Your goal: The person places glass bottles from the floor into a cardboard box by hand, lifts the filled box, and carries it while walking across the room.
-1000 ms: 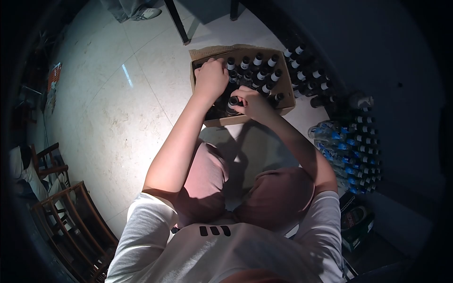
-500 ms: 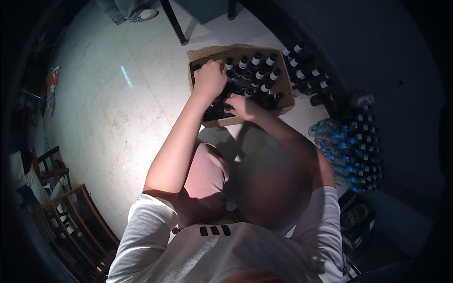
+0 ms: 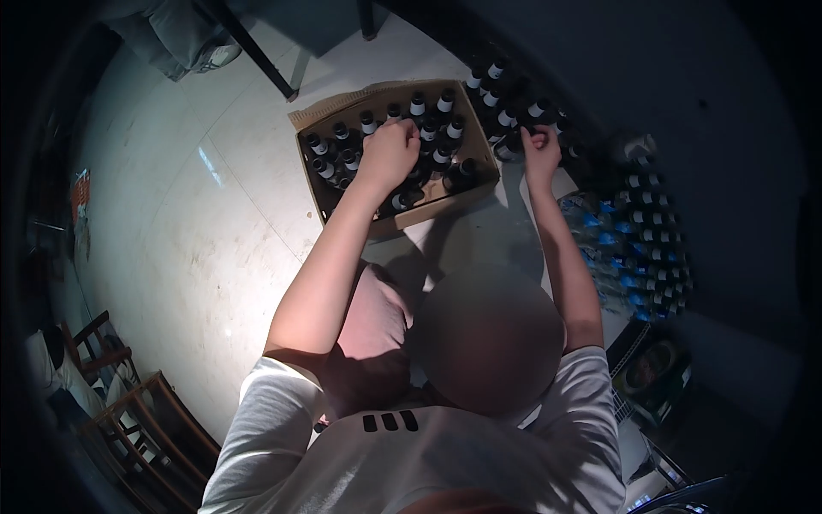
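Note:
A cardboard box (image 3: 402, 224) holds several dark glass bottles (image 3: 417, 104) with pale neck labels, mostly upright. My left hand (image 3: 391, 161) is over the middle of the box, its fingers curled down among the bottle necks; what they hold, if anything, is hidden. Inside the box's right end, one dark bottle (image 3: 461, 175) leans over. Outside that end, my right hand (image 3: 542, 154) has its fingers closed at the neck of a dark bottle (image 3: 509, 147), which tilts beside a cluster of other bottles on the floor.
More dark bottles (image 3: 495, 70) stand along the dark wall to the right. Nearer are clear bottles with blue labels (image 3: 610, 227). Wooden chairs (image 3: 154, 420) are at the lower left. A table leg (image 3: 257, 56) and another person's shoe (image 3: 216, 58) show at the top.
My right hand has left the box and reached the bottles to its right. My left hand has shifted from the box's left part toward its middle. The view has turned rightward.

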The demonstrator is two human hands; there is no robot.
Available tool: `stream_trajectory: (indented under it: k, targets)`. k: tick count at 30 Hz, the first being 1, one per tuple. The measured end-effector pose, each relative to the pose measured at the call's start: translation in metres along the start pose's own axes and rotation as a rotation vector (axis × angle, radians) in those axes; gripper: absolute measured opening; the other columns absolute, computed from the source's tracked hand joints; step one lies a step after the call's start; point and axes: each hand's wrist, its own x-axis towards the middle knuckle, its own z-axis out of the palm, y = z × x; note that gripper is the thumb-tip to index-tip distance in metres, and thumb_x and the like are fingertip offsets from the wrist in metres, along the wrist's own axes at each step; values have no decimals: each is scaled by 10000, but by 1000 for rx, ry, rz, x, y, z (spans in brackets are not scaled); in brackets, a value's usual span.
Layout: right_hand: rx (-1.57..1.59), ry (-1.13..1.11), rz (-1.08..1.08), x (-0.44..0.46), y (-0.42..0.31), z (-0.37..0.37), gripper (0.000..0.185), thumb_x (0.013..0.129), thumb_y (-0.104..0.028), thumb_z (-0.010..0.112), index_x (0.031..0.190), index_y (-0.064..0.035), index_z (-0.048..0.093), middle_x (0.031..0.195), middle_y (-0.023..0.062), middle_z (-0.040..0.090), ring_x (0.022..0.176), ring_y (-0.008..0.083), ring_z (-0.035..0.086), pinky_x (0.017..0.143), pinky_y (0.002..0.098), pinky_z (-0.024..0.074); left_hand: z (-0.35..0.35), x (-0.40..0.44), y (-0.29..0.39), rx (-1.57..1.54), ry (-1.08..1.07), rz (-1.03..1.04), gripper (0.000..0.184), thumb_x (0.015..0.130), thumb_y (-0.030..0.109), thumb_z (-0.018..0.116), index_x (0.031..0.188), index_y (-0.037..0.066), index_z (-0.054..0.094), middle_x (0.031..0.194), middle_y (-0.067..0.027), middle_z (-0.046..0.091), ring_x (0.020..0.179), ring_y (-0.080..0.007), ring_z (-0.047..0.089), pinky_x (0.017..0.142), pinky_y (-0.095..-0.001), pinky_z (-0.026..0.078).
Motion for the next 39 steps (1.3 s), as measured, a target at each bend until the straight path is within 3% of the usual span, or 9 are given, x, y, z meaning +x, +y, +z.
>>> stream_trajectory:
  k: [4,6,8,14,18,22,28,34,39]
  targets:
    - [-259,-47,105,18,79,-11,560,677,-274,805,1085,25,564,667,61,606,625,150,585,643,293,483,-2,2,4,36,-118,-42,178,780,125,573,916,26,632,972,-157,627,904,-316,619,819,-393,485]
    - [-298,-155,92,23,86,-4,651,661,-299,811,1158,28,547,687,69,604,653,157,588,659,298,485,13,-1,0,297,-380,175,239,728,104,598,957,78,663,999,-134,636,969,-308,597,868,-399,468]
    - [-263,-161,138,29,89,4,627,660,-250,810,1161,25,553,685,80,586,671,212,593,700,340,497,46,-11,-10,438,-658,306,415,708,80,607,1120,127,628,1046,-115,636,1058,-296,551,920,-404,422]
    - [-170,-161,240,41,106,16,462,659,-180,807,1043,-30,601,645,50,544,621,172,560,651,317,478,49,-15,-10,535,-715,286,630,692,36,610,1302,141,493,1168,-115,598,1152,-285,479,956,-405,365]
    - [-223,-148,144,37,93,13,389,679,-147,785,999,-14,608,622,41,519,593,154,535,615,306,463,38,-11,-12,437,-647,206,575,691,4,576,1252,121,522,1174,-106,593,1148,-293,478,944,-421,370]
    - [-192,-59,19,33,51,-5,307,701,-113,753,951,-5,613,611,33,494,575,113,488,564,269,425,31,-9,-22,368,-557,184,471,703,-6,550,1164,90,570,954,-116,654,1016,-305,567,871,-430,439]
    - [-163,-170,-197,15,-130,-51,213,734,-44,702,922,3,616,616,1,420,575,68,409,540,207,362,1,2,-27,-26,-304,163,267,773,54,614,1037,12,607,857,-115,639,787,-252,612,747,-339,482]
    - [68,-505,-97,-21,-212,-52,205,754,-15,700,942,-23,619,652,-48,410,611,17,404,536,158,336,-50,-13,25,-274,-25,304,401,723,217,743,1081,76,628,1022,-66,603,972,-239,522,899,-347,403]
    - [430,-776,-7,-46,-178,6,222,747,34,715,926,-27,598,722,-58,526,623,-4,442,553,135,373,-67,-31,29,-182,-29,315,471,647,255,793,1069,118,633,1036,-40,558,1068,-230,462,961,-355,297]
